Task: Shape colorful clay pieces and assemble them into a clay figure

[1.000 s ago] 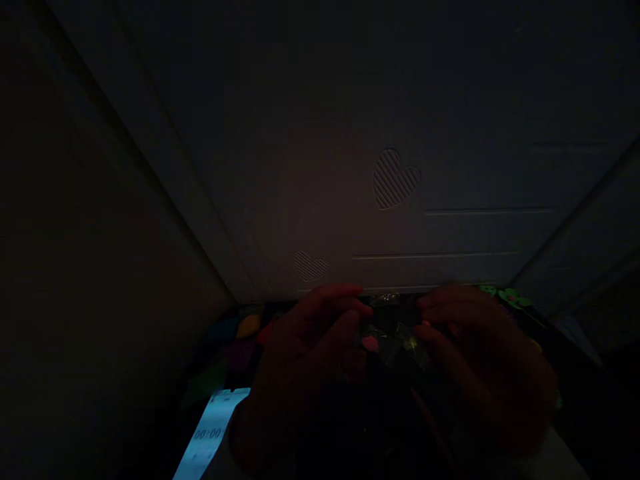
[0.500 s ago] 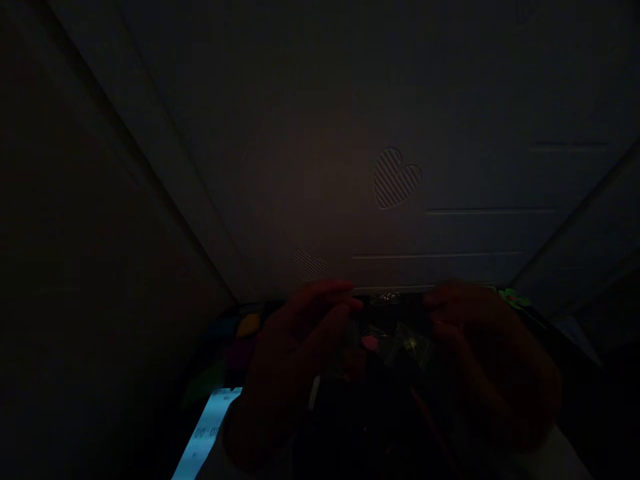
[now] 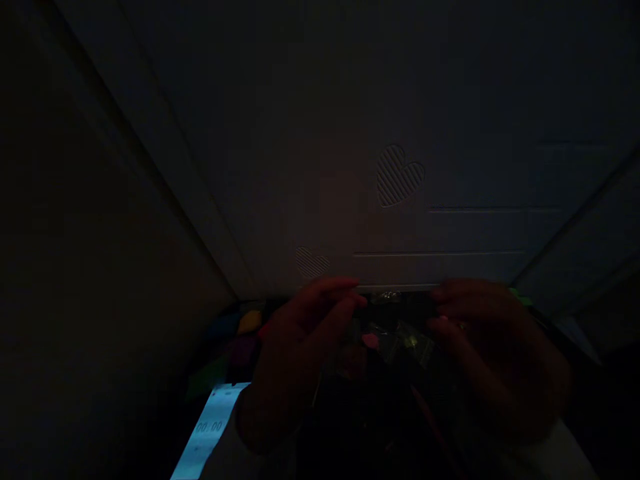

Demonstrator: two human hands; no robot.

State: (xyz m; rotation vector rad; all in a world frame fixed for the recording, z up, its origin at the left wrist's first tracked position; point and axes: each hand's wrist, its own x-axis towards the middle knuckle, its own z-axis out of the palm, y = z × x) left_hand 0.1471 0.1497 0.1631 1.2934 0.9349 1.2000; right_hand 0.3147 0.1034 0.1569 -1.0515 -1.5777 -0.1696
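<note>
The scene is very dark. My left hand (image 3: 295, 353) hovers over the dark work surface, fingers curved, thumb apart from the index finger, with nothing visible in it. Opposite it, my right hand (image 3: 495, 353) is held in the air with fingers bent and a gap before the thumb; no held thing can be made out. Between the two hands lie a small pink piece (image 3: 371, 341) and a clear plastic packet (image 3: 416, 343) with something yellowish inside. A thin reddish stick-like thing (image 3: 427, 410) lies below, near my right hand.
A lit phone (image 3: 207, 427) showing zeros lies at the left. Beyond it are a yellow piece (image 3: 249, 322), a purple piece (image 3: 241, 350) and a green piece (image 3: 207, 377). A pale panel (image 3: 320, 167) with an embossed heart (image 3: 399, 175) rises behind. A shiny wrapper (image 3: 386, 297) lies at its foot.
My right hand has shifted slightly to the right and now partly covers the green flower-like piece. My left hand has moved a little right, showing more of the phone. The view has tilted slightly.
</note>
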